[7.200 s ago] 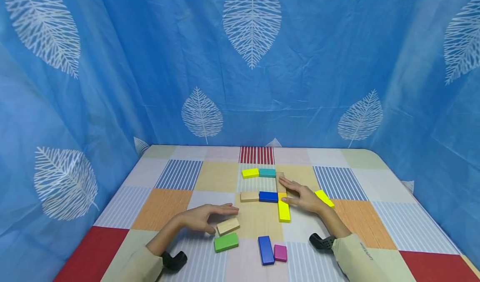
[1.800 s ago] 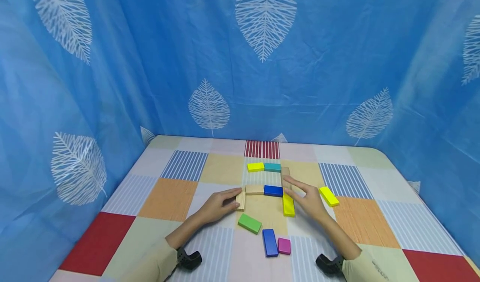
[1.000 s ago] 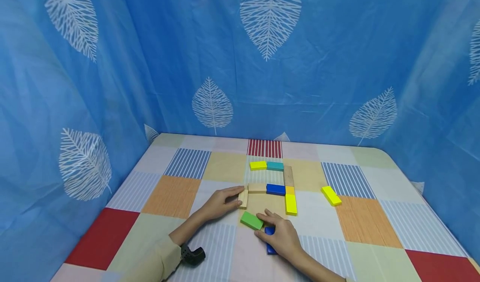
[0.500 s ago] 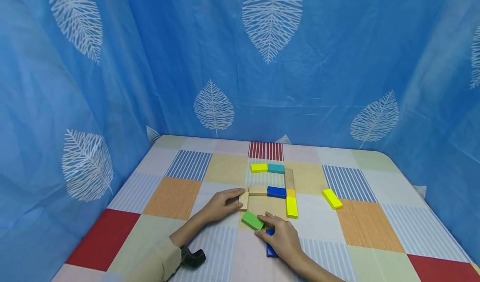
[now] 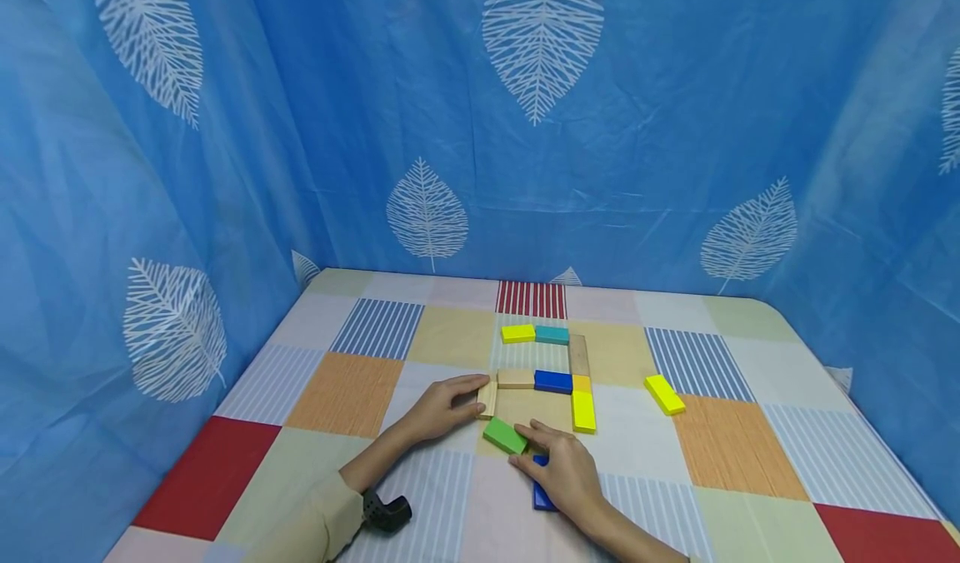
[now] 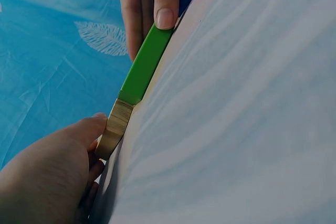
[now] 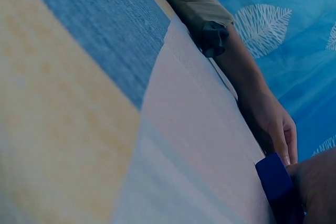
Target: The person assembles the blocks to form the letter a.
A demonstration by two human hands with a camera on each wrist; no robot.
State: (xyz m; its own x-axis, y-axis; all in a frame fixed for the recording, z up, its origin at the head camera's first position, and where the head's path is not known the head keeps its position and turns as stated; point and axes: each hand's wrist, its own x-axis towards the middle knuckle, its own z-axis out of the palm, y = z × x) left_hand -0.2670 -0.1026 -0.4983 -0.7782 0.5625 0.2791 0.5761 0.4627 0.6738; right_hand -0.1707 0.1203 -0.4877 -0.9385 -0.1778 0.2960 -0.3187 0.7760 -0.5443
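Note:
My left hand (image 5: 442,409) holds a plain wooden block (image 5: 487,398), which stands at the left end of another plain wooden block (image 5: 516,379). In the left wrist view its thumb is at that block's side. My right hand (image 5: 564,470) pinches the near right end of a green block (image 5: 505,435). The green block (image 6: 147,66) meets the held wooden block (image 6: 114,128) end to end in the left wrist view. Partly under my right hand lies a dark blue block (image 5: 543,495), also seen as a blue block (image 7: 275,182) in the right wrist view.
A blue block (image 5: 553,381) continues the middle row to a small orange block (image 5: 581,382). A yellow block (image 5: 583,411) lies below it, a wooden block (image 5: 579,355) above. Teal (image 5: 552,335) and yellow (image 5: 518,333) blocks form the top row. Another yellow block (image 5: 664,394) lies apart at right.
My left hand has brought the wooden block up to the row's left end. The green block has shifted right and turned. My right hand has come down from the right column to the green block.

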